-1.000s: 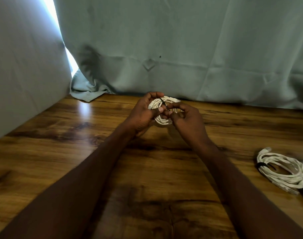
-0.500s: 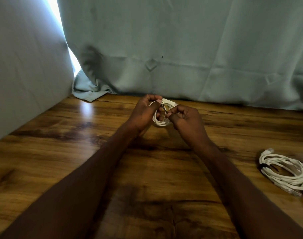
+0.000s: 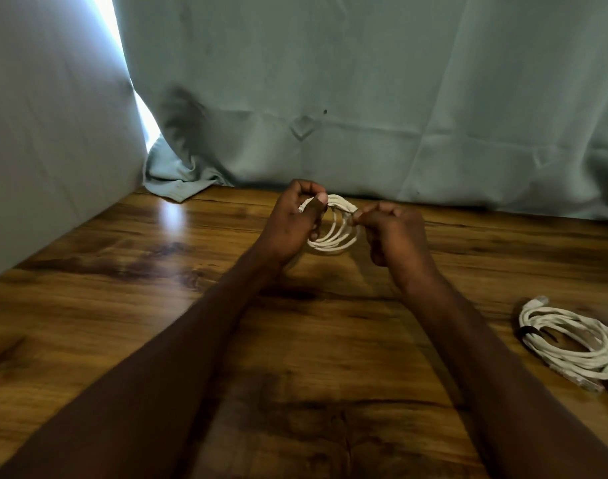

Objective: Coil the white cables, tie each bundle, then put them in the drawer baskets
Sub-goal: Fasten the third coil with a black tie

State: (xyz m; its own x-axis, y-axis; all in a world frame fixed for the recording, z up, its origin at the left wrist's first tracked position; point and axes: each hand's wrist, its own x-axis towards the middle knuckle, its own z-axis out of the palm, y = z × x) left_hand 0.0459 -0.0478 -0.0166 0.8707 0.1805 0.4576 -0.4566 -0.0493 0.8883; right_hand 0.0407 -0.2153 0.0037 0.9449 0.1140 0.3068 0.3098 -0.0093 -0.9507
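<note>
Both forearms reach forward over a wooden counter [image 3: 157, 323] with a dark, glossy grain. The left hand [image 3: 292, 224] is curled, its thumb pressed down on the upper left part of a coil of white cable [image 3: 335, 226], with the fingers wrapped behind the loops. The right hand [image 3: 394, 233] is also curled, its fingertips pinching the upper right part of the same coil. The coil is held between the two hands, raised just above the counter near its far edge, with several loops fanned slightly apart along the lower arc. Whether a tie is on this coil cannot be told; the point where the right hand pinches is hidden by the fingers. A second coiled white cable [image 3: 568, 344] lies flat on the counter at the right, well apart from the hands, bound at its left side by a dark tie [image 3: 528, 331], with a connector end showing at its top. A pale grey-green cloth backdrop [image 3: 364, 98] hangs behind the counter, its hem bunched on the counter at the far left corner, and a bright strip of light shows through a gap beside a light panel [image 3: 47, 133] on the left.
</note>
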